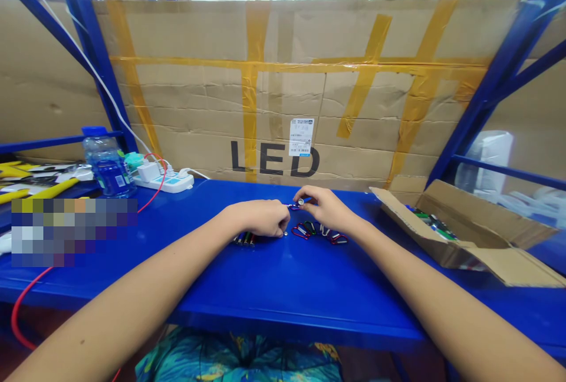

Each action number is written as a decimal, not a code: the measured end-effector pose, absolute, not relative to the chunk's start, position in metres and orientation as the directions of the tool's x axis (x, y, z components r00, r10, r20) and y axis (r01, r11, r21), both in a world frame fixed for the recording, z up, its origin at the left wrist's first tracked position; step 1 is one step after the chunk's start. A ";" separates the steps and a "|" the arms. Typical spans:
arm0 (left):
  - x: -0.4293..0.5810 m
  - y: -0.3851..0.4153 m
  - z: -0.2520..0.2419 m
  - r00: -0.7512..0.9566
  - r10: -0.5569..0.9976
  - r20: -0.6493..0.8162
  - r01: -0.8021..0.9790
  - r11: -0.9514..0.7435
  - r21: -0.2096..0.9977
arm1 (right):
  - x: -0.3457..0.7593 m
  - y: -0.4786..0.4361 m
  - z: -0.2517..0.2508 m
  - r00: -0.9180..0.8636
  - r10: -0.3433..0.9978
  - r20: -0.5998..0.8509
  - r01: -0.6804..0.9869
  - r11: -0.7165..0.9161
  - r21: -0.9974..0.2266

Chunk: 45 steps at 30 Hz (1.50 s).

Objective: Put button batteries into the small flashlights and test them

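Note:
My right hand [327, 208] pinches a small cylinder with a round silver end [301, 202] between thumb and fingers. Right beside it, my left hand [265, 218] is closed with its knuckles up; a tiny silver tip [285, 233] shows at its fingertips, but what it grips is hidden. Several slim dark tubes with shiny ends [246, 239] lie on the table, partly under the left hand. Small carabiners [301, 231] in red, green and silver lie in a loose row below my right hand.
An open cardboard box [460, 258] with green and dark small pieces stands at the right. At the left are a water bottle [108, 164], a white power strip [170, 181] and a red cable [29, 290]. A large cardboard sheet [198, 111] closes off the blue table's [283, 293] back.

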<state>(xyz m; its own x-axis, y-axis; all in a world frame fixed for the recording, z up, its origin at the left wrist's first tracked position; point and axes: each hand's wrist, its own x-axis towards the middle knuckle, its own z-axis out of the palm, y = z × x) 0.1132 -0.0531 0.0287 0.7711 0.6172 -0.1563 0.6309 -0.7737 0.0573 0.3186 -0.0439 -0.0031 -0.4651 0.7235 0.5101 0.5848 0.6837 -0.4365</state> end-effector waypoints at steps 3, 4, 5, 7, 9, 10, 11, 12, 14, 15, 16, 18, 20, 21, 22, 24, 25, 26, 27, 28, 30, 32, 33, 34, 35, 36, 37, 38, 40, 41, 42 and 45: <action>0.113 -0.054 0.030 0.764 0.621 -0.174 0.639 -0.766 0.074 | 0.319 -0.044 -0.003 -0.475 0.716 0.511 0.580 0.692 -0.430; 0.113 -0.054 0.031 0.760 0.626 -0.173 0.644 -0.761 0.077 | 0.319 -0.044 -0.003 -0.482 0.711 0.512 0.580 0.697 -0.421; 0.112 -0.054 0.032 0.756 0.633 -0.168 0.651 -0.755 0.079 | 0.319 -0.044 -0.004 -0.492 0.705 0.511 0.579 0.703 -0.413; 0.110 -0.053 0.034 0.749 0.648 -0.139 0.661 -0.745 0.089 | 0.319 -0.044 -0.004 -0.514 0.694 0.504 0.573 0.715 -0.400; 0.108 -0.050 0.036 0.758 0.649 -0.062 0.652 -0.749 0.119 | 0.320 -0.044 -0.005 -0.532 0.692 0.488 0.573 0.719 -0.394; 0.107 -0.049 0.037 0.765 0.644 -0.001 0.638 -0.757 0.138 | 0.320 -0.045 -0.005 -0.535 0.695 0.480 0.576 0.716 -0.394; 0.107 -0.047 0.037 0.768 0.636 0.075 0.621 -0.768 0.156 | 0.320 -0.045 -0.005 -0.535 0.700 0.474 0.581 0.711 -0.395; 0.107 -0.046 0.038 0.767 0.622 0.158 0.599 -0.782 0.170 | 0.320 -0.046 -0.004 -0.534 0.705 0.468 0.585 0.707 -0.398; 0.109 -0.045 0.038 0.754 0.580 0.309 0.552 -0.814 0.179 | 0.319 -0.047 -0.004 -0.531 0.709 0.464 0.586 0.703 -0.404; 0.110 -0.044 0.037 0.748 0.552 0.368 0.526 -0.832 0.178 | 0.319 -0.047 -0.003 -0.532 0.707 0.466 0.583 0.705 -0.405; 0.111 -0.044 0.036 0.744 0.525 0.412 0.501 -0.848 0.176 | 0.319 -0.047 -0.003 -0.533 0.705 0.468 0.580 0.707 -0.404; 0.113 -0.044 0.034 0.745 0.487 0.456 0.461 -0.870 0.177 | 0.319 -0.047 -0.003 -0.537 0.698 0.474 0.575 0.714 -0.400; 0.115 -0.043 0.032 0.748 0.474 0.464 0.443 -0.878 0.183 | 0.319 -0.047 -0.003 -0.543 0.689 0.479 0.567 0.722 -0.396; 0.115 -0.043 0.031 0.751 0.472 0.462 0.440 -0.879 0.183 | 0.319 -0.047 -0.003 -0.547 0.685 0.482 0.561 0.727 -0.396; 0.115 -0.043 0.030 0.752 0.471 0.461 0.439 -0.880 0.182 | 0.319 -0.047 -0.004 -0.549 0.681 0.485 0.556 0.730 -0.397; 0.115 -0.043 0.029 0.753 0.473 0.457 0.449 -0.877 0.168 | 0.319 -0.047 -0.004 -0.547 0.679 0.490 0.550 0.733 -0.400; 0.115 -0.043 0.028 0.754 0.473 0.455 0.457 -0.876 0.154 | 0.319 -0.047 -0.004 -0.545 0.680 0.490 0.550 0.732 -0.403; 0.115 -0.043 0.028 0.758 0.470 0.452 0.463 -0.876 0.135 | 0.319 -0.047 -0.004 -0.543 0.682 0.489 0.549 0.730 -0.407; 0.116 -0.043 0.028 0.763 0.463 0.451 0.466 -0.877 0.112 | 0.319 -0.047 -0.005 -0.542 0.684 0.489 0.547 0.728 -0.412; 0.116 -0.043 0.028 0.770 0.453 0.450 0.466 -0.880 0.088 | 0.318 -0.047 -0.005 -0.540 0.686 0.488 0.544 0.727 -0.419; 0.116 -0.043 0.027 0.781 0.432 0.451 0.463 -0.885 0.044 | 0.318 -0.046 -0.005 -0.531 0.694 0.487 0.539 0.719 -0.438; 0.117 -0.043 0.025 0.784 0.421 0.456 0.469 -0.883 0.009 | 0.318 -0.047 -0.005 -0.512 0.709 0.485 0.527 0.705 -0.474; 0.117 -0.042 0.024 0.783 0.419 0.460 0.474 -0.880 -0.006 | 0.318 -0.047 -0.005 -0.502 0.717 0.484 0.518 0.697 -0.495; 0.117 -0.042 0.023 0.781 0.418 0.465 0.479 -0.877 -0.017 | 0.318 -0.047 -0.004 -0.494 0.723 0.483 0.507 0.691 -0.515; 0.118 -0.042 0.022 0.778 0.416 0.471 0.484 -0.875 -0.025 | 0.317 -0.047 -0.004 -0.488 0.727 0.483 0.496 0.686 -0.532; 0.118 -0.041 0.021 0.773 0.416 0.479 0.488 -0.872 -0.031 | 0.317 -0.048 -0.004 -0.484 0.730 0.483 0.487 0.683 -0.545; 0.117 -0.041 0.021 0.767 0.416 0.488 0.493 -0.869 -0.035 | 0.317 -0.048 -0.004 -0.480 0.733 0.481 0.481 0.679 -0.554; 0.117 -0.041 0.020 0.764 0.414 0.496 0.495 -0.868 -0.039 | 0.316 -0.048 -0.004 -0.476 0.738 0.479 0.477 0.674 -0.564; 0.117 -0.040 0.019 0.765 0.407 0.499 0.493 -0.869 -0.046 | 0.316 -0.048 -0.004 -0.459 0.754 0.470 0.470 0.655 -0.591; 0.117 -0.041 0.019 0.771 0.404 0.492 0.489 -0.871 -0.052 | 0.315 -0.047 -0.004 -0.450 0.763 0.464 0.467 0.644 -0.605; 0.117 -0.041 0.019 0.779 0.401 0.482 0.485 -0.872 -0.058 | 0.315 -0.047 -0.004 -0.443 0.770 0.459 0.466 0.635 -0.616; 0.117 -0.043 0.021 0.784 0.405 0.471 0.485 -0.873 -0.057 | 0.315 -0.046 -0.003 -0.434 0.777 0.457 0.468 0.628 -0.622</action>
<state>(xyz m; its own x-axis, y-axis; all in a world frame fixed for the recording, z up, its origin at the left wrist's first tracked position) 0.1169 -0.0429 0.0211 0.7838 0.4051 0.4706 0.4852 -0.8725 -0.0571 0.3146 -0.0464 -0.0029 -0.4342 0.7765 0.4566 0.4680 0.6275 -0.6222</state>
